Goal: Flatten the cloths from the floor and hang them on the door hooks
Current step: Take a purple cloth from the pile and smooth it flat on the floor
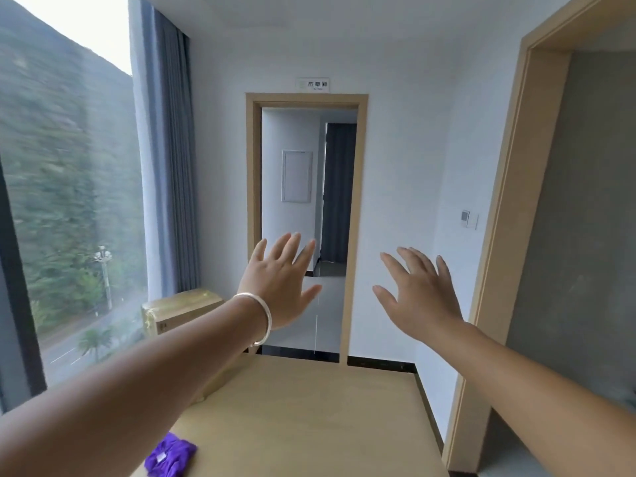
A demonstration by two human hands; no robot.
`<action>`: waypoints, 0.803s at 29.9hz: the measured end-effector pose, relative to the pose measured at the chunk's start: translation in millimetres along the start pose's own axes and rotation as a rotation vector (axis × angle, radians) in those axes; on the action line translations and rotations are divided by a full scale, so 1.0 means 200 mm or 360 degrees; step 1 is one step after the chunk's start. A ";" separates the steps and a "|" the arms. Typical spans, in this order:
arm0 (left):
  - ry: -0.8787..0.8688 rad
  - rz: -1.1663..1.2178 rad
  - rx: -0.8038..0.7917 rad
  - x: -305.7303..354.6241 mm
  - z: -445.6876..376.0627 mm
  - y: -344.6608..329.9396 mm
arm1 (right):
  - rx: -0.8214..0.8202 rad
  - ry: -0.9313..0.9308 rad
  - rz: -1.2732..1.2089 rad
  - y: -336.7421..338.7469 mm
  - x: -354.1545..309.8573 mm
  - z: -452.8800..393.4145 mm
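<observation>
A crumpled purple cloth (170,457) lies on the light wooden floor (309,418) at the bottom left, partly under my left forearm. My left hand (280,282), with a silver bangle on the wrist, is raised in front of me with fingers spread and holds nothing. My right hand (418,294) is raised beside it, also spread and empty. Both hands are well above and beyond the cloth. No door hooks are visible.
An open doorway (306,215) with a wooden frame is straight ahead, with a small sign above it. A large window (65,201) and grey curtain (168,166) fill the left. A wrapped cardboard box (179,313) stands by the curtain. Another wooden door frame (499,235) is at the right.
</observation>
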State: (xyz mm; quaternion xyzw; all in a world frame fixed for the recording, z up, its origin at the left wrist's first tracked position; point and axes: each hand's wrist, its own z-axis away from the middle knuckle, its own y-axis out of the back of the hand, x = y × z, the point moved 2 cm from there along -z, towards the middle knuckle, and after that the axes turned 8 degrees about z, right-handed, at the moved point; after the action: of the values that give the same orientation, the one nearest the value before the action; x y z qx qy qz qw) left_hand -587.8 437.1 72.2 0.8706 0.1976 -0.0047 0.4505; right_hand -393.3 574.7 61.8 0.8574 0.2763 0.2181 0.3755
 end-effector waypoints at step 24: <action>-0.0114 0.0057 0.0072 -0.36 -1.39 -1.15 | 0.0012 -0.0097 0.0085 -1.11 0.24 -1.28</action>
State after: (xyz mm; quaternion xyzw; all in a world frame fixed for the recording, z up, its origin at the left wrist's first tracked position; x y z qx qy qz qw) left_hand -782.5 749.9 71.2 0.8833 0.1656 -0.0321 0.4374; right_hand -575.1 864.9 58.8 0.8721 0.2427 0.2008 0.3745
